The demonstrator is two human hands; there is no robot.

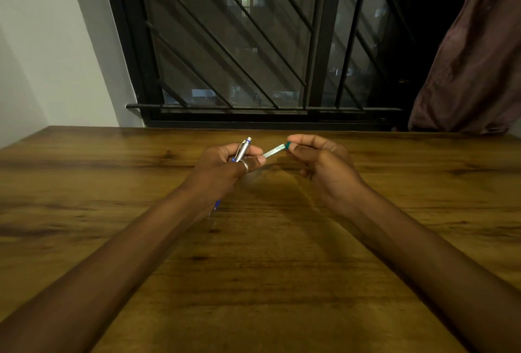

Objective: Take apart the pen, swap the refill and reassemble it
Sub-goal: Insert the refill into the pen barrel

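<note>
while the left hand [225,164] grips the pen [243,149] above the table [112,183], right hand [315,155] fingertips pinch a thin green-ended piece [275,151], maybe the refill; so light a pinch could let it slip or bend.

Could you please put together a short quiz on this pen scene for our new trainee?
1. True or false: the silver pen lies on the wooden table.
2. Which hand pinches the green-capped end of the thin part? A. left hand B. right hand
3. Fill in: behind the table stands a barred ____.

Key: 1. False, the left hand holds it. 2. B. 3. window.
</note>
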